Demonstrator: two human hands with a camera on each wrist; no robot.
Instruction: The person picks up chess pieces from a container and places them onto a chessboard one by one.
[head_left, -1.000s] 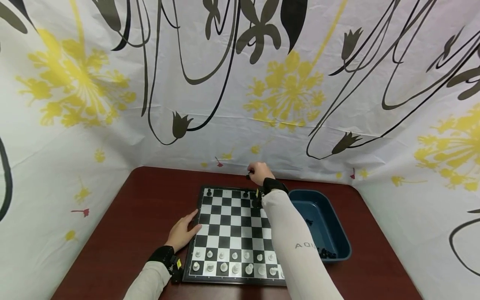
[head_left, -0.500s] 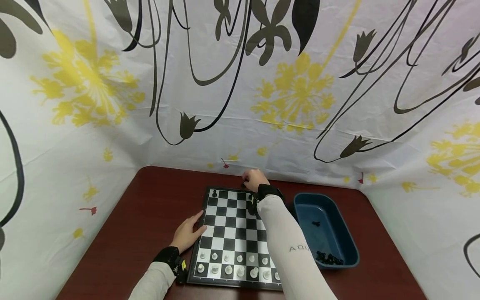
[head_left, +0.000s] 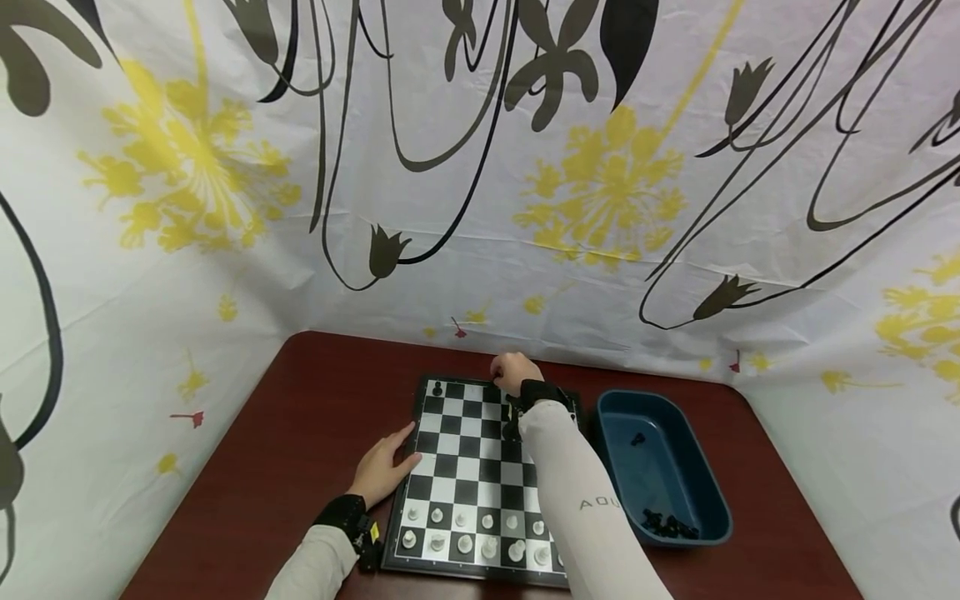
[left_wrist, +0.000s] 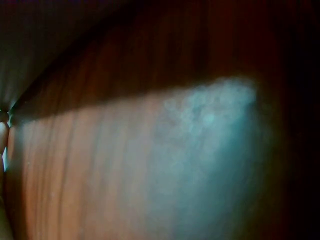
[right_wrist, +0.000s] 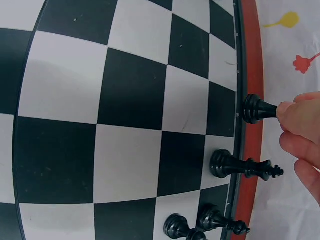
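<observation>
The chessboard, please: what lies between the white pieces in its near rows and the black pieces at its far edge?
In the head view, only bare squares of the chessboard lie between the white pieces and the black pieces.

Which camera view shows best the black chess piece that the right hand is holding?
The right wrist view: there the black piece is large and sharp, pinched by the right hand at the far edge of the chessboard. The head view shows the piece only as a tiny dark spot at the hand. The left wrist view shows only blurred wood.

A blue tray [head_left: 705, 467] is seen to the right of the grip, with a few black pieces [head_left: 670, 525] lying in it. White pieces [head_left: 472, 540] are lined up well nearer than the grip. A flowered sheet [head_left: 600, 192] is hung behind it.
</observation>
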